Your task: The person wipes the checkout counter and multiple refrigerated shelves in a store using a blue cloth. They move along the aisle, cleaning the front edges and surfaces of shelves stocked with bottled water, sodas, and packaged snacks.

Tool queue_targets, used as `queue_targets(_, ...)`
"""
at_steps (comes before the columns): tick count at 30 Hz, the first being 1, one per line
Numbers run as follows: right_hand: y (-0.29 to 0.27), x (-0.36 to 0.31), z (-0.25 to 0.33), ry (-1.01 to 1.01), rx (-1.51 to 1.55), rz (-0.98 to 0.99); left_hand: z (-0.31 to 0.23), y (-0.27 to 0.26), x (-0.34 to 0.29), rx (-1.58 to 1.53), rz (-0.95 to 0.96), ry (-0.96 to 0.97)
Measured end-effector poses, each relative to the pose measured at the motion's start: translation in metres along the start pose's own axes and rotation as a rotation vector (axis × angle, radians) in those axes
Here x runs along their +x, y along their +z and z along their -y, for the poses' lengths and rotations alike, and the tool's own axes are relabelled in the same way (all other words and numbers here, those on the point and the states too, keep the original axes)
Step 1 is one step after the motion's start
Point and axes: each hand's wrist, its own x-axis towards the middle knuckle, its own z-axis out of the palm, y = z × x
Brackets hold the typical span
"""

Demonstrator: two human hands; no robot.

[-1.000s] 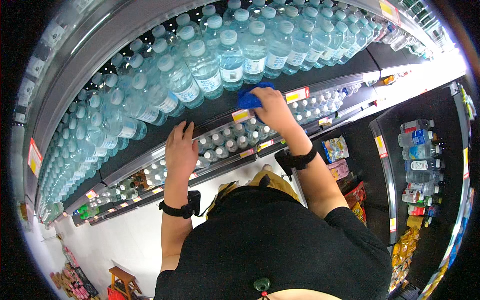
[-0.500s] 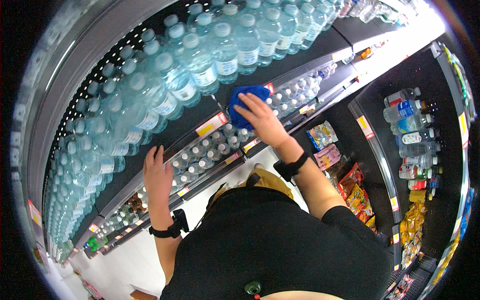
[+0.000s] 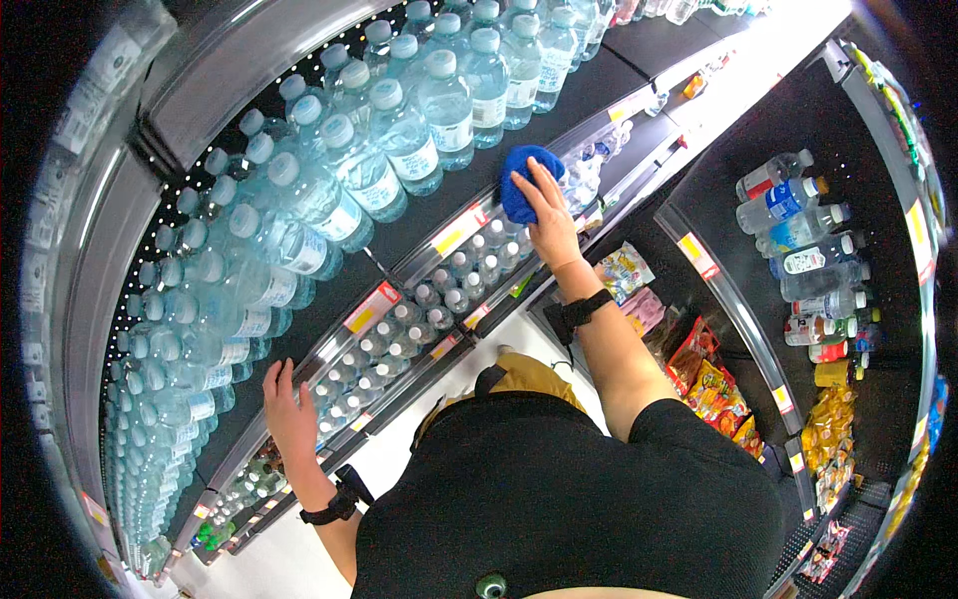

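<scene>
A bunched blue cloth (image 3: pixel 522 196) lies against the front edge of the long dark shelf (image 3: pixel 419 215). My right hand (image 3: pixel 552 222) is over it, its fingers bent across the cloth and holding it there. Further left, my left hand (image 3: pixel 289 407) rests near the same shelf's front rail with its fingers stretched out and nothing in them. Behind that rail stand rows of large clear water bottles (image 3: pixel 374 180) with pale blue caps and labels. Price tags (image 3: pixel 371 307) in red, white and yellow sit along the rail between my hands.
Below the rail, a lower shelf holds small white-capped bottles (image 3: pixel 394 349). On the right, another shelf carries bottles lying in a row (image 3: pixel 808 262) and golden snack bags (image 3: pixel 830 429). Red and yellow bags (image 3: pixel 714 394) hang or lie nearer my right arm. White floor (image 3: pixel 379 439) shows below.
My right hand and the blue cloth have moved right and slightly up along the shelf edge. My left hand has moved left and down in view. The whole view has shifted too.
</scene>
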Motion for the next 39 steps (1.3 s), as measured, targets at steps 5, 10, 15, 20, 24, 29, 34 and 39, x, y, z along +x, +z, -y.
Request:
queue_targets(5,-0.006,0.006,-0.017,0.139,0.054,-0.043,-0.003,0.006,0.001,-0.036,-0.019,-0.042)
queue_targets(10,-0.004,0.003,-0.005,0.154,0.027,-0.053,-0.015,0.004,0.005,-0.022,-0.012,-0.109)
queue_targets(15,-0.012,0.001,0.005,0.133,0.030,0.058,-0.008,0.012,-0.001,-0.062,-0.089,-0.122)
queue_targets(20,-0.025,0.021,-0.022,0.189,0.068,-0.089,-0.013,0.017,0.005,-0.026,-0.114,-0.143)
queue_targets(24,-0.030,0.043,-0.045,0.471,0.442,-0.168,-0.009,0.022,0.005,-0.024,-0.134,-0.127)
queue_targets(29,-0.084,0.084,0.036,0.680,1.437,-0.547,-0.004,0.025,0.002,-0.020,-0.143,-0.094)
queue_targets(34,-0.132,0.108,0.149,0.213,1.280,-0.802,-0.008,0.019,-0.004,-0.018,-0.111,-0.105)
queue_targets(39,-0.127,0.136,0.229,-0.535,0.353,-0.685,-0.005,0.017,0.000,0.029,-0.139,0.023)
